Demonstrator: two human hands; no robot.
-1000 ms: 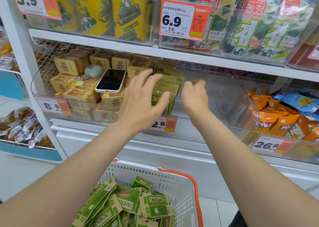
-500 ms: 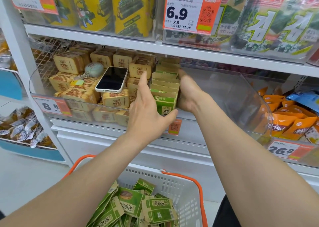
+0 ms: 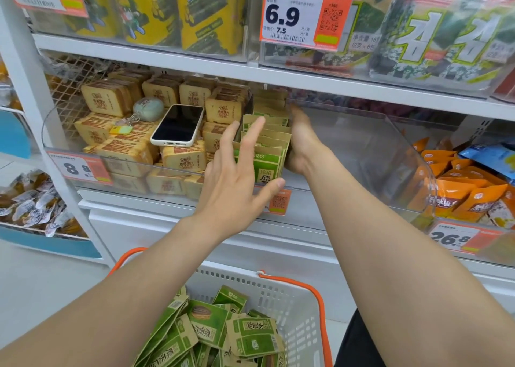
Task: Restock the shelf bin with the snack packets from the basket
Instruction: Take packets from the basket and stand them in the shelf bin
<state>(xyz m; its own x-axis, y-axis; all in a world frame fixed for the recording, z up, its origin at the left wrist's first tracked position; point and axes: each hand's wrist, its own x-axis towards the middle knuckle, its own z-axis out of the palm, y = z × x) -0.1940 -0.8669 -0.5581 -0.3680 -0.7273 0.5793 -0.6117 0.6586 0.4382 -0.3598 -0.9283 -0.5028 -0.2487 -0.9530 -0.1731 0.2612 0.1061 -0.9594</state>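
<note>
Head view of the clear shelf bin (image 3: 390, 154) on the middle shelf, in which a row of green snack packets (image 3: 266, 146) stood upright, one behind the other, against the bin's left wall. The left hand (image 3: 237, 182) was held open before the front left corner of the row, its fingers (image 3: 252, 138) straight and spread, overlapping the tops of the foremost packets, the thumb lying across the lower front of the leading packet; it gripped nothing, and whether the fingertips touched the packets could not be told. The right hand (image 3: 302, 140) lay flat along the right flank of the row, fingers extended toward the rear of the bin and pressed against the packet edges, not curled round them; its fingertips were blurred. The row thus sat between the two hands. Below, a white basket (image 3: 301, 305) with orange handles held a loose heap of matching green packets (image 3: 211, 330). In the adjoining bin to the left, a smartphone (image 3: 178, 125) rested face up on tan biscuit packs (image 3: 125, 149).
</note>
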